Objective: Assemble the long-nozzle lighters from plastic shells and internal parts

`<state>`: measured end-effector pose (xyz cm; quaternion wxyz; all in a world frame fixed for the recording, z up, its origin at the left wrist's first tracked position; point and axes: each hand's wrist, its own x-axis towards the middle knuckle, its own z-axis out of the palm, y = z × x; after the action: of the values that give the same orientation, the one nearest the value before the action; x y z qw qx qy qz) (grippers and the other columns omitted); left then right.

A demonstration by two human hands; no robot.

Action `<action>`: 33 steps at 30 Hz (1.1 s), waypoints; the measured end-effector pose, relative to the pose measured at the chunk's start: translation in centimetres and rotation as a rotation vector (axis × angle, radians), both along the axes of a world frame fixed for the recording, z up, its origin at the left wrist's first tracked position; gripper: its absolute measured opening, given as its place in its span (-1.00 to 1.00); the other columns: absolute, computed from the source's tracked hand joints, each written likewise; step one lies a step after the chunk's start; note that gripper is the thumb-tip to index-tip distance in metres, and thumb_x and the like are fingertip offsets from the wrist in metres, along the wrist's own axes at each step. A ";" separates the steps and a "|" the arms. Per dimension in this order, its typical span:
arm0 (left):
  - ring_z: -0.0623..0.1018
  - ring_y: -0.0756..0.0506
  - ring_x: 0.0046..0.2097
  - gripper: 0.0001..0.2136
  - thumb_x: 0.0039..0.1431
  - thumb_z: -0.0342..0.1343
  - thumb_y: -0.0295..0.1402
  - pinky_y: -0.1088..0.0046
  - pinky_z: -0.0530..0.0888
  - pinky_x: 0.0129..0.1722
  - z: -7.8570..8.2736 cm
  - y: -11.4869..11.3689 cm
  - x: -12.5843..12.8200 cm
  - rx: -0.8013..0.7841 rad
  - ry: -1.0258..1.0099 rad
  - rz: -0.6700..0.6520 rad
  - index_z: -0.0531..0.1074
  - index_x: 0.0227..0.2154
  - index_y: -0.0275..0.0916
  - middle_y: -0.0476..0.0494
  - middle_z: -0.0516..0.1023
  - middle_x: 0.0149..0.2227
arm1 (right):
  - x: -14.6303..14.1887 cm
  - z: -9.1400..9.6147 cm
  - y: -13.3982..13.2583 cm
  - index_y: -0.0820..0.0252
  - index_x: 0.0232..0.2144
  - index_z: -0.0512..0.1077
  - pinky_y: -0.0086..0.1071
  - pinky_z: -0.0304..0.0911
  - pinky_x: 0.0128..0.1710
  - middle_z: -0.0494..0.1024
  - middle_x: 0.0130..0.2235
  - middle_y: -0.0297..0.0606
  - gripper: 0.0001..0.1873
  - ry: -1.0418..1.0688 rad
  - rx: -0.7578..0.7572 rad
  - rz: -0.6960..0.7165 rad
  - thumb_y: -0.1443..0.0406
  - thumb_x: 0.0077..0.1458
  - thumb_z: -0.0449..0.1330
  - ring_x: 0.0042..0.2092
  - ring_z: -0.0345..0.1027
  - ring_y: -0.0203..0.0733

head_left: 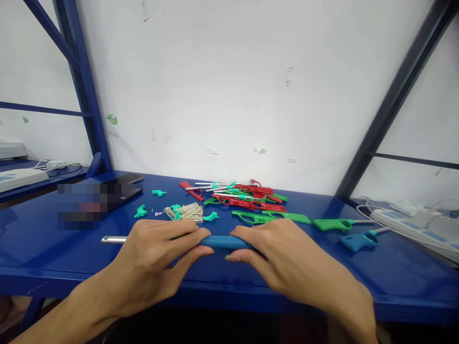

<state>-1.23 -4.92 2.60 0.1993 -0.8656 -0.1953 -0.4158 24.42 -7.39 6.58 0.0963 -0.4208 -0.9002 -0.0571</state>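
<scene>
Both my hands grip one blue lighter [221, 241] with a long metal tube, held level just above the blue table [53, 248]. My left hand [158, 260] wraps its fingers round the left part, and the metal tube tip sticks out to the left. My right hand [283, 258] pinches the right part of the blue body with thumb below and fingers on top. Behind them lies a heap of red and green lighter shells [251, 200] with metal tubes.
A pile of clear small parts [186, 211] and teal plastic bits [140, 211] lie mid-table. A green lighter [333, 223] and a blue lighter [358, 239] rest at the right. A dark phone [124, 191] lies at the left, and power strips [412, 222] at the far right.
</scene>
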 end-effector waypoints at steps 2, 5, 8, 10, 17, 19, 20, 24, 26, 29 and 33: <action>0.62 -0.04 -0.42 -0.90 0.45 0.16 -0.40 0.45 0.48 -0.46 0.0 0.0 0.1 -0.004 -0.008 0.009 0.50 -0.04 -0.21 -0.02 0.65 -0.34 | 0.1 0.0 0.1 0.07 -0.27 0.44 -0.30 0.03 -0.41 0.60 -0.42 -0.33 -0.66 0.016 0.007 0.004 0.06 0.50 0.05 -0.38 0.54 -0.05; 0.71 -0.12 -0.30 -0.83 0.49 0.13 -0.29 0.38 0.59 -0.36 0.2 -0.1 0.0 -0.038 0.014 0.080 0.52 0.03 -0.17 -0.07 0.72 -0.23 | 0.2 0.0 0.3 0.07 -0.23 0.47 -0.32 0.07 -0.38 0.64 -0.37 -0.32 -0.70 0.059 0.015 0.009 0.09 0.50 0.07 -0.32 0.56 -0.07; 0.74 -0.29 -0.07 -0.59 0.49 0.08 -0.07 0.19 0.68 -0.15 0.5 -0.4 -0.7 -0.088 0.070 0.232 0.46 0.22 -0.18 -0.21 0.72 0.02 | 0.5 0.2 0.5 0.07 -0.18 0.50 -0.33 0.11 -0.34 0.65 -0.34 -0.31 -0.71 0.089 0.017 0.007 0.10 0.50 0.08 -0.28 0.57 -0.06; 0.71 -0.35 0.01 -0.48 0.45 0.07 0.04 0.11 0.67 -0.06 0.7 -0.6 -1.5 -0.116 0.083 0.315 0.43 0.26 -0.19 -0.24 0.69 0.10 | 0.9 0.4 0.6 0.08 -0.19 0.52 -0.33 0.14 -0.32 0.65 -0.33 -0.29 -0.69 0.107 0.015 -0.007 0.09 0.50 0.08 -0.27 0.57 -0.06; 0.72 -0.16 -0.15 -0.73 0.53 0.01 -0.15 0.34 0.64 -0.09 2.1 -0.7 -2.4 -0.164 0.068 0.243 0.60 -0.07 -0.10 -0.04 0.74 -0.13 | 1.6 0.8 0.3 0.08 -0.25 0.50 -0.30 0.16 -0.26 0.63 -0.34 -0.32 -0.63 0.152 -0.054 -0.034 0.05 0.50 0.05 -0.29 0.51 -0.10; 0.69 -0.14 -0.24 -0.75 0.51 0.03 -0.20 0.36 0.62 -0.18 2.3 -0.6 -2.0 -0.123 0.033 0.213 0.58 -0.20 -0.15 -0.06 0.72 -0.24 | 1.6 0.9 0.1 0.08 -0.28 0.48 -0.30 0.15 -0.26 0.61 -0.35 -0.34 -0.61 0.159 -0.071 -0.047 0.04 0.50 0.03 -0.32 0.47 -0.12; 0.67 -0.13 -0.27 -0.75 0.51 0.04 -0.23 0.36 0.61 -0.20 2.4 -0.5 -1.8 -0.097 0.016 0.201 0.56 -0.25 -0.16 -0.07 0.70 -0.27 | 1.5 0.9 0.0 0.07 -0.29 0.47 -0.29 0.14 -0.26 0.60 -0.36 -0.35 -0.60 0.162 -0.074 -0.050 0.03 0.50 0.02 -0.33 0.45 -0.13; 0.68 -0.17 -0.23 -0.81 0.50 0.05 -0.22 0.32 0.62 -0.18 1.8 -0.3 -1.8 -0.050 0.013 0.191 0.53 -0.14 -0.15 -0.09 0.70 -0.22 | 1.5 1.0 0.0 0.08 -0.31 0.46 -0.29 0.13 -0.29 0.59 -0.39 -0.34 -0.60 0.164 -0.071 -0.043 0.04 0.50 0.03 -0.36 0.44 -0.14; 0.70 -0.26 -0.10 -0.69 0.48 0.07 -0.08 0.21 0.64 -0.09 1.2 -0.3 -2.2 -0.078 0.041 0.250 0.52 0.06 -0.14 -0.17 0.71 -0.08 | 1.6 1.0 0.1 0.09 -0.31 0.48 -0.29 0.14 -0.30 0.61 -0.39 -0.32 -0.61 0.172 -0.062 -0.040 0.05 0.49 0.05 -0.35 0.47 -0.13; 0.66 -0.31 0.08 -0.61 0.48 0.06 -0.06 0.14 0.61 0.07 0.4 -0.5 -2.6 -0.187 0.099 0.287 0.46 0.22 -0.09 -0.20 0.66 0.11 | 1.7 1.0 0.2 0.09 -0.27 0.54 -0.29 0.17 -0.29 0.64 -0.36 -0.28 -0.65 0.187 -0.046 -0.010 0.09 0.48 0.09 -0.32 0.52 -0.10; 0.68 -0.17 -0.03 -0.79 0.52 0.07 -0.26 0.33 0.60 -0.03 0.5 -0.8 -2.1 -0.245 0.090 0.169 0.50 0.10 -0.01 -0.05 0.68 -0.01 | 1.4 0.8 0.0 0.07 -0.22 0.56 -0.30 0.16 -0.29 0.65 -0.34 -0.28 -0.69 0.186 -0.046 0.010 0.09 0.47 0.11 -0.29 0.53 -0.08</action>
<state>-3.37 -5.73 3.09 0.1350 -0.8818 -0.3074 -0.3314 25.78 -7.40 7.42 0.1701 -0.4218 -0.8906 0.0033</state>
